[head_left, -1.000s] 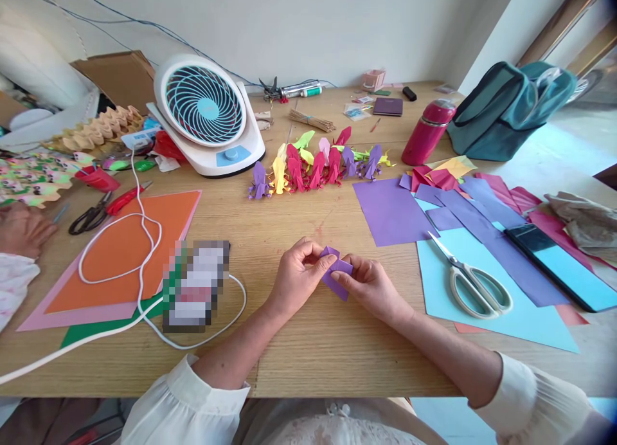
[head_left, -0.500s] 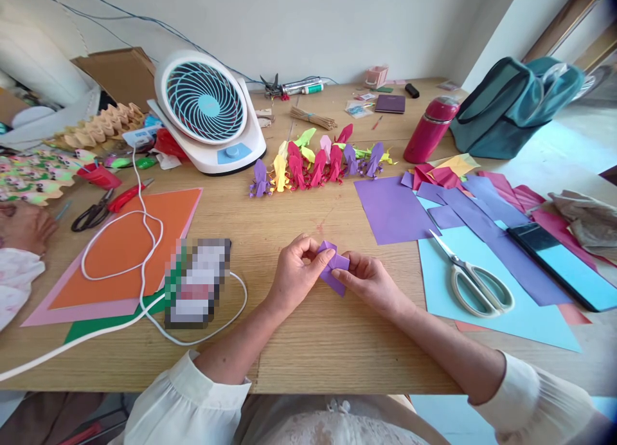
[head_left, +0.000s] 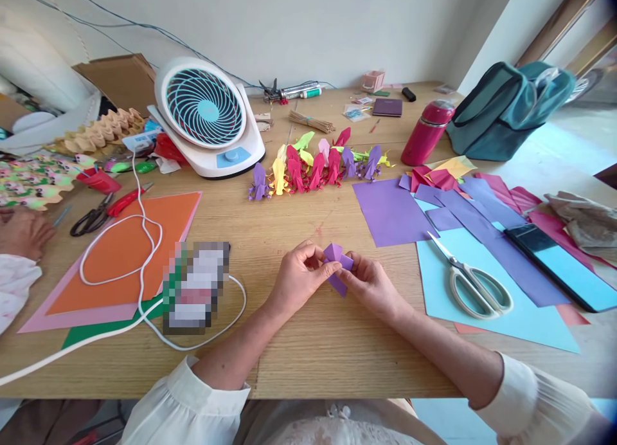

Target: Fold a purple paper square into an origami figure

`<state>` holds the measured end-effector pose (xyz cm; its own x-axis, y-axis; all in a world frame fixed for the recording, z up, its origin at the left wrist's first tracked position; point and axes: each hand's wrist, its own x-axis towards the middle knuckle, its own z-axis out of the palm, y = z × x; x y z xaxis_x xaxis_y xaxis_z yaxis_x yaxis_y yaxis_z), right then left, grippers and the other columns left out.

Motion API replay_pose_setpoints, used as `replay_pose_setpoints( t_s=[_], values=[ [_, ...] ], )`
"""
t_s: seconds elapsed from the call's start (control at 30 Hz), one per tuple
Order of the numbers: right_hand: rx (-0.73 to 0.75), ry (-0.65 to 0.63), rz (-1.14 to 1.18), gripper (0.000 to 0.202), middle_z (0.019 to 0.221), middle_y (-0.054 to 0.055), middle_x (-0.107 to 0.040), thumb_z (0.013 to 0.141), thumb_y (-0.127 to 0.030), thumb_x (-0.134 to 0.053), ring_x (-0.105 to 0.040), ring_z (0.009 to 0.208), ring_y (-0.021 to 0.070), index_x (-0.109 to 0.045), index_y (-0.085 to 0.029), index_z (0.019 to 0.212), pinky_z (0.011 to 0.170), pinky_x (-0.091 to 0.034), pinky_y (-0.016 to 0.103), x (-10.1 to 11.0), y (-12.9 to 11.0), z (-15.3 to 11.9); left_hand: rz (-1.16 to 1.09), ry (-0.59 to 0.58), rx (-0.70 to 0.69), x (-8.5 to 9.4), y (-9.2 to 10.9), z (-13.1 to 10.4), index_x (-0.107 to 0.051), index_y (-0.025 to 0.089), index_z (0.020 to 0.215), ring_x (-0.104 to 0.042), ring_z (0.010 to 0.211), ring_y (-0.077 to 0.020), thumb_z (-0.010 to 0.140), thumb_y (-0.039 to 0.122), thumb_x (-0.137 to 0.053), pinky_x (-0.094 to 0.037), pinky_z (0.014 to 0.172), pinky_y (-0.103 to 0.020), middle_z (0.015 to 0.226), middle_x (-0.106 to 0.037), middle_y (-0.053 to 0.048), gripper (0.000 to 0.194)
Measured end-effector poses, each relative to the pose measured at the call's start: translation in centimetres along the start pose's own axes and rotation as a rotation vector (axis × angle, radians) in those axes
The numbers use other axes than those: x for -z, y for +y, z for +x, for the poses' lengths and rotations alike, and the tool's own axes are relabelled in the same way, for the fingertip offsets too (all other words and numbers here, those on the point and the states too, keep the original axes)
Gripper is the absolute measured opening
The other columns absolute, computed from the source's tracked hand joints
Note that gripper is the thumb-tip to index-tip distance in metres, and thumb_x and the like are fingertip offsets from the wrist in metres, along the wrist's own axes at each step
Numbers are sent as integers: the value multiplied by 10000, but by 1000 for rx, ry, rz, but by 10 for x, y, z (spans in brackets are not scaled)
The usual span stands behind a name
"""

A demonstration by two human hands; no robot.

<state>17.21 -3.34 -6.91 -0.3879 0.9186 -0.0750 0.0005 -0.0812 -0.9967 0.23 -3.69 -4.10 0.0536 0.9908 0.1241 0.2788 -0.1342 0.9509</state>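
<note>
A small folded piece of purple paper (head_left: 333, 252) is held between my two hands, above the wooden table. My left hand (head_left: 303, 276) pinches its left side, thumb lying across the front. From the right, my right hand (head_left: 369, 279) grips the other side with thumb and fingertips. One pointed flap stands up at the top and a narrow strip hangs below; the fingers hide part of the folds. Beyond my hands stands a row of folded paper figures (head_left: 315, 168) in red, purple, yellow and green.
Scissors (head_left: 475, 284) lie on light blue paper (head_left: 434, 303) at right, beside purple sheets (head_left: 390, 210) and a phone (head_left: 559, 265). A red flask (head_left: 427, 133) and a fan (head_left: 207, 117) stand behind. At left are orange paper (head_left: 116, 252), a white cable and another person's hand (head_left: 24, 231).
The folded purple paper has turned slightly in my fingers, and its top flap now stands up more as a point. My left thumb has shifted a little lower across it.
</note>
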Motion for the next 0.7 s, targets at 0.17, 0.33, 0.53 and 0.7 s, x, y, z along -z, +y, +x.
replay_pose_setpoints(
  t_s=[0.17,0.33,0.53,0.7],
  values=[
    [11,-9,-16,432,686,-34,-467,839,-595,-663,-396,623,116,-498,-202,769,560,-323,263,-1,-2,0,-1,-16,-5,-2,-1,-2,-574,159,627,-464,614,-99,787,302,-740,-366,586,-232,663,-507,30,272],
    [-3,-1,-20,431,680,-36,-464,828,-598,-667,-401,613,117,-498,-205,771,554,-326,265,-2,-6,-2,3,-40,-33,2,3,-1,-589,157,635,-474,639,-108,845,309,-697,-368,609,-239,669,-505,22,281],
    [-2,-14,-26,361,679,-37,-461,849,-523,-649,-398,613,115,-498,-204,770,552,-321,263,-2,-10,-3,115,30,-234,7,9,-1,-498,167,569,-484,646,-109,937,245,-594,-381,636,-244,660,-502,12,388],
    [-11,3,-28,327,663,-50,-442,845,-484,-646,-375,599,110,-491,-206,770,548,-305,261,-1,-7,-2,142,32,-286,8,10,-1,-628,169,695,-567,712,-119,968,246,-570,-430,684,-239,748,-594,-9,289]
  ],
)
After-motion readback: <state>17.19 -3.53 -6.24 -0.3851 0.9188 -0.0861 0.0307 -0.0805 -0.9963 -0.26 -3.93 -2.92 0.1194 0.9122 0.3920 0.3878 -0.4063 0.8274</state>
